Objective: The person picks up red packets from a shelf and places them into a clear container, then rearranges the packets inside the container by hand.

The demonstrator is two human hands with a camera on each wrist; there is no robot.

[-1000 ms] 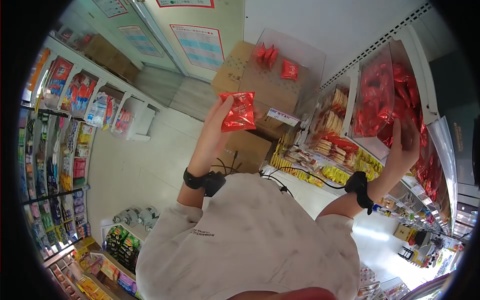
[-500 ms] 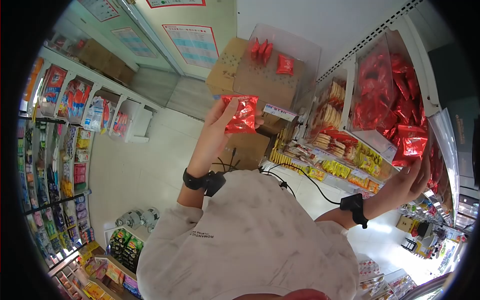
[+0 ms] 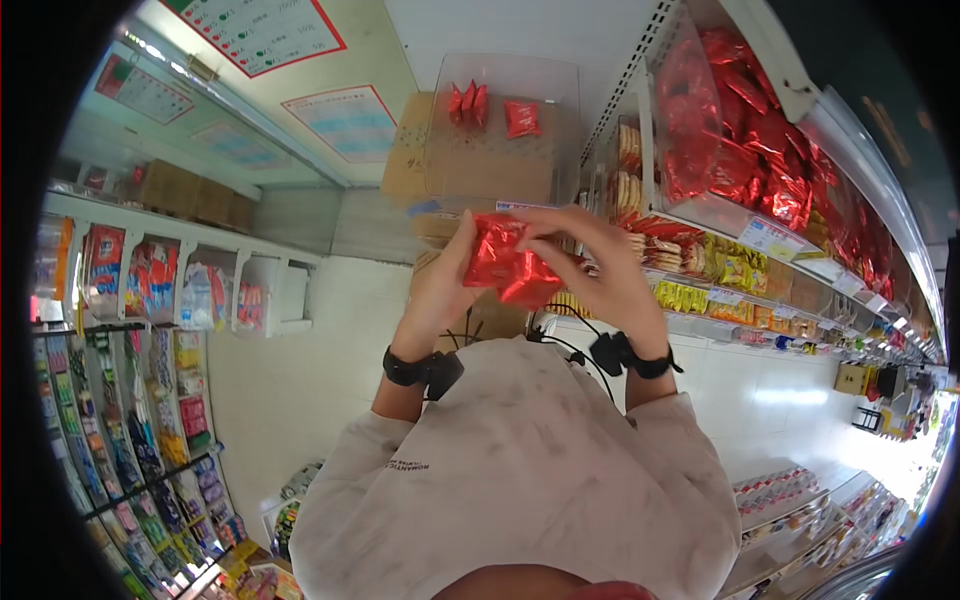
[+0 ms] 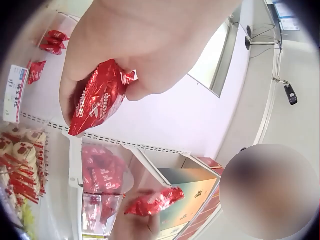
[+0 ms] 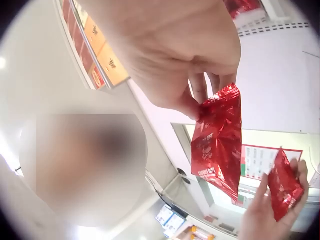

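Note:
My left hand [image 3: 437, 275] holds a shiny red cookie packet [image 4: 102, 97] between thumb and fingers. A second red cookie packet [image 5: 217, 145] hangs from my right hand [image 3: 605, 275], pinched at its crimped top edge. Both packets are in front of the chest, and in the head view the right one overlaps the left one's lower right side. Just beyond the hands is a clear plastic bin [image 3: 480, 172] with several similar packets [image 3: 522, 118] in its far part.
On the right, a shelf bin [image 3: 752, 228] is heaped with red packets [image 3: 735, 120]; rice crackers [image 3: 628, 190] and yellow snack bags [image 3: 740, 262] lie around and below it. A cardboard box [image 3: 405, 150] sits under the clear bin. More shelves [image 3: 130, 400] line the left.
My right hand has drawn a red packet out of the right shelf bin and brought it left, beside the left hand's packet. The head view has turned toward the clear bin.

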